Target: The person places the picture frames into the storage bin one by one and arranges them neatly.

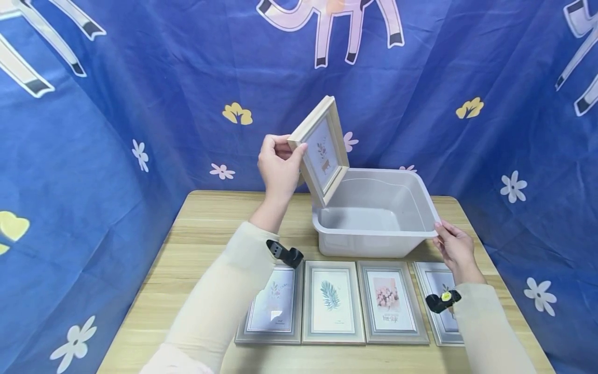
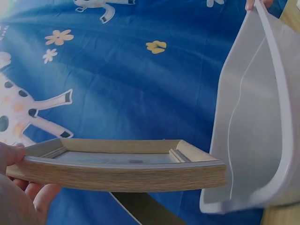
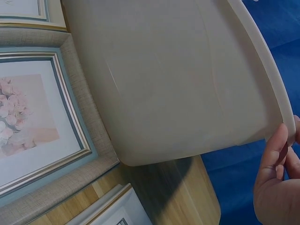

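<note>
My left hand (image 1: 280, 163) grips a light wooden picture frame (image 1: 325, 150) by one edge, thumb on its front. This frame is raised and tilted above the left side of a grey plastic bin (image 1: 364, 244). In the left wrist view the same picture frame (image 2: 122, 176) appears edge-on, with its folded-out stand below it. At the bin's front right corner, my right hand (image 1: 455, 249) pinches the rim between thumb and fingers. The right wrist view shows that hand (image 3: 281, 178) on the rim too. No object shows on the visible part of the bin's floor.
Several picture frames lie in a row before the bin: one partly under my left arm (image 1: 273, 301), one with a blue leaf (image 1: 331, 301), one with pink flowers (image 1: 392, 301), and one partly behind my right wrist (image 1: 434, 291). A blue patterned cloth (image 1: 187, 104) surrounds the wooden table (image 1: 210, 223).
</note>
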The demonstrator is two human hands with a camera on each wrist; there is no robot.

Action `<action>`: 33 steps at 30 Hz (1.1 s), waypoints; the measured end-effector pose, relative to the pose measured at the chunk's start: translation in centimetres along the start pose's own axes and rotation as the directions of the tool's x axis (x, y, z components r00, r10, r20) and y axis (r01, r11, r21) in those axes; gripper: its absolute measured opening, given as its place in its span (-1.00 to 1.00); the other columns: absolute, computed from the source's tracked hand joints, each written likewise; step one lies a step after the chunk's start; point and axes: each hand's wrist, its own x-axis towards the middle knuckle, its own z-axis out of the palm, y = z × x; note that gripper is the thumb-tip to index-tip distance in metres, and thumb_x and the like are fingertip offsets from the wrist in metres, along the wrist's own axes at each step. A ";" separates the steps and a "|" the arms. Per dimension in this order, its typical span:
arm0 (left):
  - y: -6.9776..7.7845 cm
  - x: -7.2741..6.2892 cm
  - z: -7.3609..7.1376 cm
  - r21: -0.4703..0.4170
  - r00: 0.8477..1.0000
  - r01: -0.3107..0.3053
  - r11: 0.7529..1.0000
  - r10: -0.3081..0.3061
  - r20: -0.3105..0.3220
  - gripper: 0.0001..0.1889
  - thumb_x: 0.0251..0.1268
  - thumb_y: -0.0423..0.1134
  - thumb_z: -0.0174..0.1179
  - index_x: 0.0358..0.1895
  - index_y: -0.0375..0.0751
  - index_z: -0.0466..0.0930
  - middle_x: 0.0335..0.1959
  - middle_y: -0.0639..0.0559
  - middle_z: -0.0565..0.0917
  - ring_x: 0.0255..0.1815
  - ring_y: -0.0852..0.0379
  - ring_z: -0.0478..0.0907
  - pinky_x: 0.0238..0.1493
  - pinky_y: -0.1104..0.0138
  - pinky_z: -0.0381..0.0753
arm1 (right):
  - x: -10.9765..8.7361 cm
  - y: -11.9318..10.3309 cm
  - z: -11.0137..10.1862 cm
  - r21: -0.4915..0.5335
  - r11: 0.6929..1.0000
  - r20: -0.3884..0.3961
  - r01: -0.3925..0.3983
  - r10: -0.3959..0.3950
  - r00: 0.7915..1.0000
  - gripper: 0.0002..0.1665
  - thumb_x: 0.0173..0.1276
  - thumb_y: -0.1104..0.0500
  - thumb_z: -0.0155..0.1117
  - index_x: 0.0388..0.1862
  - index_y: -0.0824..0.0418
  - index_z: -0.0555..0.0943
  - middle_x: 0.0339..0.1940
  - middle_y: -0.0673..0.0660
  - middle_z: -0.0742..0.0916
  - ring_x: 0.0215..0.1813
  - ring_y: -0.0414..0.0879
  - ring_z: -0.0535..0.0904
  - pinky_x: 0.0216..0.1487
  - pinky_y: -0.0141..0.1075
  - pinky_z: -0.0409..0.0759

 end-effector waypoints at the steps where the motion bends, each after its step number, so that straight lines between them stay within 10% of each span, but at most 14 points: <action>1: 0.0 -0.1 0.3 -0.001 1.000 0.006 1.000 -0.006 -0.001 -0.71 -0.02 -0.43 0.42 -0.25 -0.42 0.53 -0.48 -0.15 0.62 -0.50 0.18 0.54 -0.43 0.47 0.56 | 0.0 0.0 0.0 -0.002 1.000 0.001 0.000 0.000 1.000 -0.41 0.23 0.24 0.35 0.26 0.18 0.48 -0.33 -0.01 0.67 -0.41 -0.27 0.56 -0.40 -0.50 0.62; 9: 0.4 -1.4 2.1 0.000 0.999 0.045 0.999 -0.045 0.001 -0.70 -0.04 -0.42 0.44 -0.25 -0.41 0.53 -0.45 -0.14 0.61 -0.48 0.11 0.55 -0.42 0.45 0.57 | 0.1 0.0 0.0 -0.020 1.000 -0.001 -0.009 0.009 1.000 -0.19 0.23 0.21 0.36 0.42 0.28 0.27 -0.32 -0.02 0.65 -0.41 -0.27 0.55 -0.41 -0.49 0.62; 33: -1.9 -4.9 4.7 0.052 0.986 0.166 0.985 -0.166 -0.009 -0.68 0.00 -0.36 0.44 -0.21 -0.37 0.51 -0.36 -0.09 0.56 -0.43 0.10 0.52 -0.36 0.40 0.58 | 0.0 -0.1 -0.2 0.020 1.000 0.009 -0.004 0.004 1.000 -0.74 0.20 0.23 0.39 -0.10 0.07 0.70 -0.38 -0.01 0.66 -0.49 -0.26 0.55 -0.48 -0.50 0.60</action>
